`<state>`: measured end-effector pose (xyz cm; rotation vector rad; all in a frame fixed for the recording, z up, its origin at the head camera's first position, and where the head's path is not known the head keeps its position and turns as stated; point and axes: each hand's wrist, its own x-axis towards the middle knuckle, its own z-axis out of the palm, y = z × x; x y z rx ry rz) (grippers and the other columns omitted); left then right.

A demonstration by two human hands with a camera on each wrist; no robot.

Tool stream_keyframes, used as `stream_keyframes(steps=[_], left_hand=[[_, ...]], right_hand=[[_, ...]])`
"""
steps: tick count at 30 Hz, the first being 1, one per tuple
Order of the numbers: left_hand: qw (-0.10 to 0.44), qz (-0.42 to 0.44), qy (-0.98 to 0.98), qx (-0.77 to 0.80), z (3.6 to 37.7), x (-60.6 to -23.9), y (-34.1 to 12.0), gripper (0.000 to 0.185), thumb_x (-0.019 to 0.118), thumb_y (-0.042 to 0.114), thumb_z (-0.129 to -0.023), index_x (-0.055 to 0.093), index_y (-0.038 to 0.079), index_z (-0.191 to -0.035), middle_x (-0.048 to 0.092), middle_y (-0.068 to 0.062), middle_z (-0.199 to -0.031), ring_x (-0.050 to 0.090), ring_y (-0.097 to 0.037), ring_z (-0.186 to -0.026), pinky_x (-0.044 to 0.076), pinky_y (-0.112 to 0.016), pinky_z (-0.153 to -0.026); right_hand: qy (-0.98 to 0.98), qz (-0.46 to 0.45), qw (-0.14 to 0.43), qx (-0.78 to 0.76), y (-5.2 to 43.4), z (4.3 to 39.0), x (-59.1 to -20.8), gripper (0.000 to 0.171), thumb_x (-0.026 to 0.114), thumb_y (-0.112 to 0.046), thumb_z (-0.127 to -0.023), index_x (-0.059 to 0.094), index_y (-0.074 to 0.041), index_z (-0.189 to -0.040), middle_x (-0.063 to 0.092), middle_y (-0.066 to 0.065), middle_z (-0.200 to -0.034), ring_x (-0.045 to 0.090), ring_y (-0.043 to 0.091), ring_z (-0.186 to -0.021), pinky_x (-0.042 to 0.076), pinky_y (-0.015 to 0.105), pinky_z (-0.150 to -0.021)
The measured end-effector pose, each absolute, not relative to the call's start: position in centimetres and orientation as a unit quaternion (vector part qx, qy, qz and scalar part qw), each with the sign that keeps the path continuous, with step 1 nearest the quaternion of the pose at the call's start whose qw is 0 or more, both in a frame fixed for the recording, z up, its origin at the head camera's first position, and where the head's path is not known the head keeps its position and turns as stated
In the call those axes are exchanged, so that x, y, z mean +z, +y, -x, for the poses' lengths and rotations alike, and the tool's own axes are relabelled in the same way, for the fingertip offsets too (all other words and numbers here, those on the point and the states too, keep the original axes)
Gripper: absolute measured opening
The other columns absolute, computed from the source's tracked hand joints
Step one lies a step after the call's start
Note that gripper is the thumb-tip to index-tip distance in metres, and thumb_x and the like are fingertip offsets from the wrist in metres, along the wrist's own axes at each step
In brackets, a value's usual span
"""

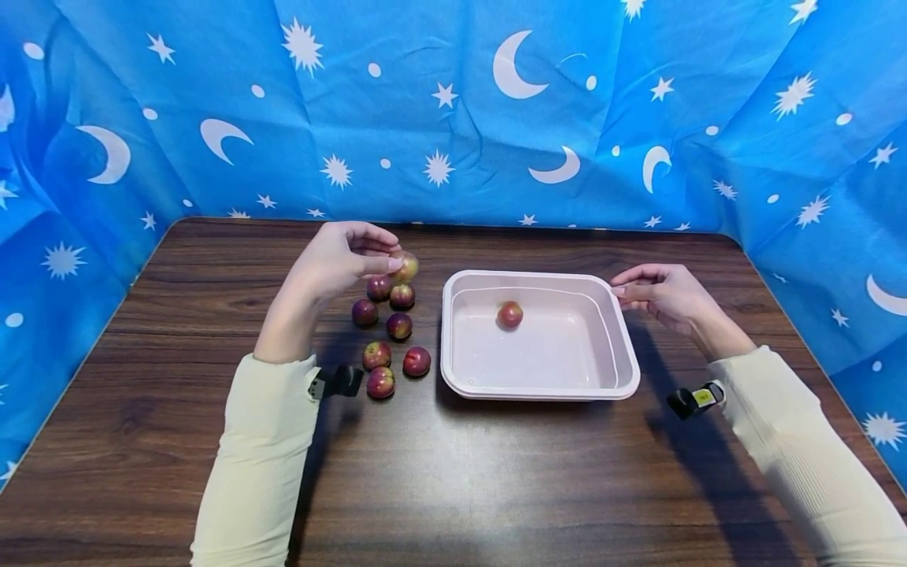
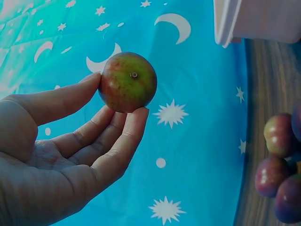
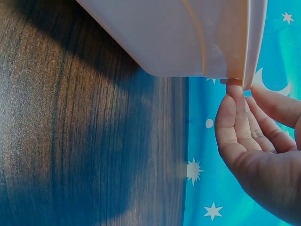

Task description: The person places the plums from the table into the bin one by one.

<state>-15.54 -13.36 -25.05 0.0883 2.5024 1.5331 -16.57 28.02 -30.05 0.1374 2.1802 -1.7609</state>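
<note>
My left hand [image 1: 347,256] pinches a green-and-red plum [image 2: 128,82] between thumb and fingertips, raised above the loose plums. In the head view several dark red plums [image 1: 399,326] lie on the table below and in front of that hand. To their right stands a white plastic tub [image 1: 538,391], and one reddish plum [image 1: 510,315] sits inside it toward the back. With thumb and fingers, my right hand [image 1: 662,295] pinches the tub's rim at its far right corner. The right wrist view shows the thumb [image 3: 277,103] on one side of the rim and a finger under it.
The dark wood table [image 1: 453,480] ends at a back edge just beyond the tub. A blue cloth [image 1: 439,102] with white moons and stars hangs behind and at both sides. A black wrist camera [image 1: 340,381] on the left sleeve is close to the nearest plums.
</note>
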Motion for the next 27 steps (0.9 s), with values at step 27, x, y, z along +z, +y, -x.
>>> stream_keyframes(steps=[27], left_hand=[[0.126,-0.074,0.826,0.544,15.6,-23.8,-7.7,0.025,0.067,0.006,-0.082,0.061,-0.001,-0.106,0.061,-0.013,-0.101,0.058,-0.023,-0.089,0.049,-0.032,-0.080]], right_hand=[[0.774,-0.040,0.166,-0.610,28.2,16.5,-30.2,0.012,0.058,-0.003,-0.088,0.065,-0.005,-0.098,0.066,-0.001,-0.083,0.064,0.014,-0.075,0.052,0.025,-0.070]])
